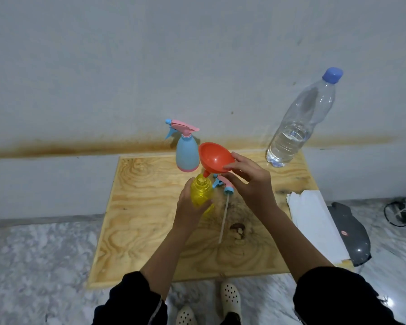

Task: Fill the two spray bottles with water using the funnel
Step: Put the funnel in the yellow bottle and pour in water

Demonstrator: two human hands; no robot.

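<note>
1. Gripping the yellow spray bottle (201, 193) with my left hand (189, 208): fingers and thumb are curled round its body and clamped on it. The bottle is upright with an open neck and no head, held over the middle of the wooden board (136, 207).
2. Blue spray bottle (187, 156) stands upright near the board's far edge, just behind the yellow one. Its pink-and-blue trigger head is fitted, nozzle pointing left.
3. Red funnel (215, 158) is tilted, its bowl close beside the blue bottle; I cannot tell whether they touch. The spout points down and left, with its tip at the mouth of the yellow bottle's neck. Whether it is inside, I cannot tell.
4. Loose trigger head (222, 182) lies on the board just right of the yellow bottle. Its dip tube (223, 219) runs toward me.
5. Right hand (250, 184): thumb and fingertips are pinched together on the funnel's near rim.
6. Clear water bottle (298, 127) stands at the board's far right corner, blue cap on, partly filled, well apart from both hands.
7. White paper stack (314, 224) lies at the board's right edge. A dark grey object (353, 233) sits just beyond it on the floor.
</note>
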